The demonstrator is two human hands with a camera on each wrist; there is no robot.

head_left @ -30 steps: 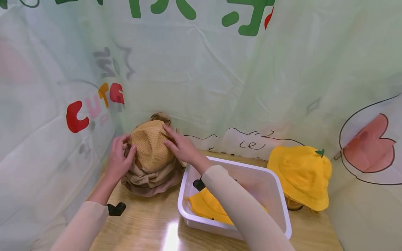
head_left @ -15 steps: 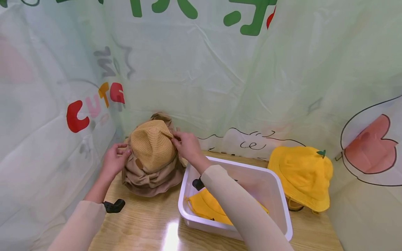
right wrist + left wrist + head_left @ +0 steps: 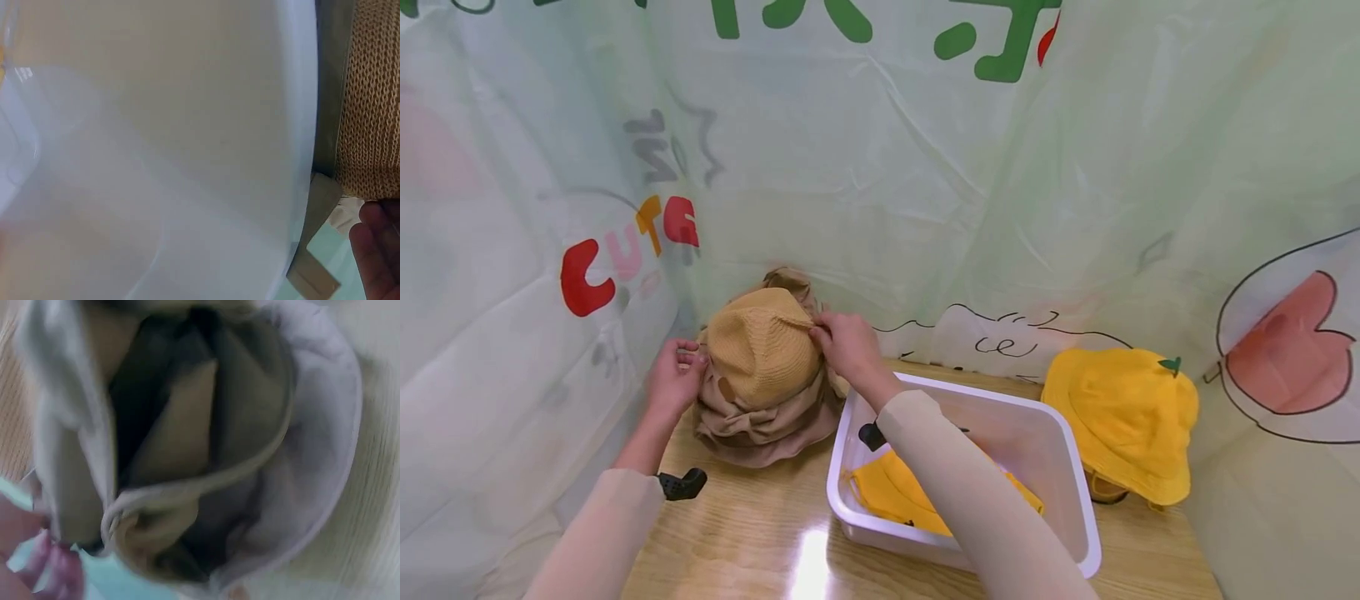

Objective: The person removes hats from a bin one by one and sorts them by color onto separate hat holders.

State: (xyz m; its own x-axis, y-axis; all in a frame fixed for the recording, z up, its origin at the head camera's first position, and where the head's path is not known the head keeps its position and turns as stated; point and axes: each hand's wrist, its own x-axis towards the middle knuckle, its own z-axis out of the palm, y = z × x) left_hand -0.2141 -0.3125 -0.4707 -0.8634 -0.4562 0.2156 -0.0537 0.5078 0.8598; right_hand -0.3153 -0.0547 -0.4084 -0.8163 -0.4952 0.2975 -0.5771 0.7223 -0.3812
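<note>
A tan woven hat [image 3: 763, 346] sits on top of brown cloth hats [image 3: 767, 437] at the back left of the table. At its left side my left hand [image 3: 676, 373] pinches the edge, the fingers curled. In the left wrist view a brown cloth brim [image 3: 187, 487] hangs in folds beside those fingers [image 3: 47, 569]. My right hand [image 3: 853, 350] pinches the woven hat's right edge between thumb and fingers. The right wrist view shows the woven hat [image 3: 375, 94] from the side, fingers [image 3: 372, 256] at its lower edge.
A white plastic bin [image 3: 1078, 467] stands under my right forearm, with a yellow cloth hat [image 3: 898, 492] inside. To its right lies another yellow hat [image 3: 1120, 417] with a green leaf on top. Printed curtains [image 3: 880, 183] hang behind and on both sides of the wooden table [image 3: 752, 533].
My right hand has gone from resting on the woven hat's crown to pinching its right edge. My left hand has slipped outward to the left edge. The hat has shifted slightly left.
</note>
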